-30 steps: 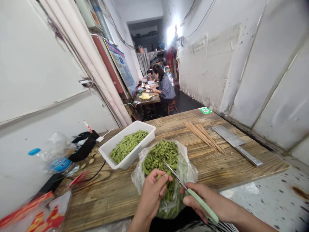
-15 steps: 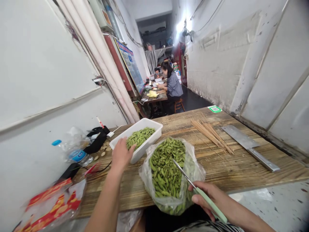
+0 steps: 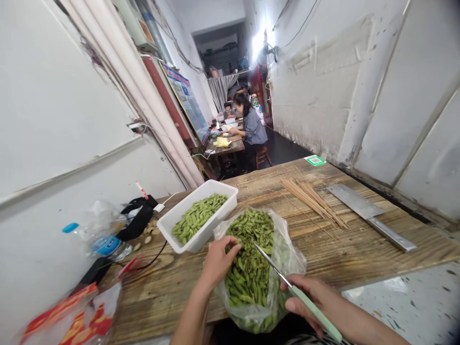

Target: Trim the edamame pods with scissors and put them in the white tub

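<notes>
Since half a second ago, the left hand (image 3: 220,261) had come back from the white tub (image 3: 212,225) to the lower centre, fingers curled towards the thumb over the green pods (image 3: 247,282), though whether it pinched one I could not tell. Lower right, the right hand (image 3: 312,290) gripped the scissors (image 3: 306,303), blades angled up-left over the pods. Clear folds of the plastic bag (image 3: 293,251) partly covered the pods' right side, while skewers (image 3: 312,201) and a cleaver (image 3: 355,201) lay right of centre.

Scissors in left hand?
No, the right hand holds the scissors, while the left hand is at the green pods in the plastic bag.
</notes>
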The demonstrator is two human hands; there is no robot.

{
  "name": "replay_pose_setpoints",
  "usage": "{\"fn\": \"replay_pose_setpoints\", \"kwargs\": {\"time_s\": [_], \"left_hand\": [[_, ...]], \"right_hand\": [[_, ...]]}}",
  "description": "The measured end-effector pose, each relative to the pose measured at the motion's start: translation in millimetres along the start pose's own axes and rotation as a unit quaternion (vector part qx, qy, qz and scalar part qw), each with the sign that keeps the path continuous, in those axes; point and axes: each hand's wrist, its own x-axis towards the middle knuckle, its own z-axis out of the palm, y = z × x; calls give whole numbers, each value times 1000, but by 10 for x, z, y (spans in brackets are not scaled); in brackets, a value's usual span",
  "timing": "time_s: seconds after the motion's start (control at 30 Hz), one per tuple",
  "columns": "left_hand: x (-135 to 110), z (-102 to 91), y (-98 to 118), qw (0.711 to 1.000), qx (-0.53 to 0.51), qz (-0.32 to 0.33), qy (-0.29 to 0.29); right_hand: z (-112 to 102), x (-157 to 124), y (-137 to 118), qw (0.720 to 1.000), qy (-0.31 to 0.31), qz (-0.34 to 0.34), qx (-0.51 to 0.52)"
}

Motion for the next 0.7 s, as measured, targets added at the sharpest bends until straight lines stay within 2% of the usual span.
{"fn": "replay_pose_setpoints", "kwargs": {"time_s": [0.13, 0.3, 0.43, 0.6, 0.7], "left_hand": [[-159, 25, 189, 977, -209, -47, -6], [-312, 109, 317, 969, -236, -68, -12], [-337, 128, 354, 962, -261, -74, -15], [-361, 125, 437, 955, -283, -73, -48], [-388, 130, 472, 952, -294, -76, -40]], "right_hand": [[-19, -47, -138, 997, 38, -14, -69], [-53, -86, -265, 984, 58, -45, -162], [-65, -94, -251, 981, 54, -53, -178], [-65, -108, -225, 976, 54, -37, -206], [-68, -126, -234, 972, 62, -36, -225]]}}
